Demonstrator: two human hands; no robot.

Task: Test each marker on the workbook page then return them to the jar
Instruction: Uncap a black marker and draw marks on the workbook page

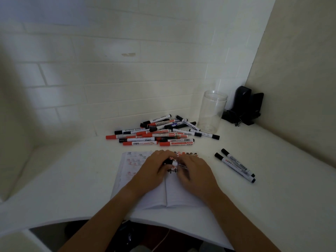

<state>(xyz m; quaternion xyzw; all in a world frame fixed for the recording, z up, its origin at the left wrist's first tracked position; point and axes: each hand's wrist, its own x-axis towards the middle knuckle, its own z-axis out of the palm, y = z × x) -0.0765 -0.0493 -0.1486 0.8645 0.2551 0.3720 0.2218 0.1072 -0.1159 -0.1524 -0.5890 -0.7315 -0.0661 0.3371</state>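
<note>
An open workbook (160,195) lies on the white desk, with red and black test marks near its top. Above its middle, my left hand (154,170) and my right hand (196,171) meet around one marker (175,163). The left fingers curl round its black cap end. The right hand grips the barrel, most of which is hidden. A pile of red and black markers (160,133) lies beyond the book. The clear jar (211,111) stands upright at the back right, with nothing in it.
Two black-capped markers (235,164) lie side by side to the right of the workbook. A black device with cables (245,108) sits in the back right corner. White walls close in the desk (72,179) at the back and right.
</note>
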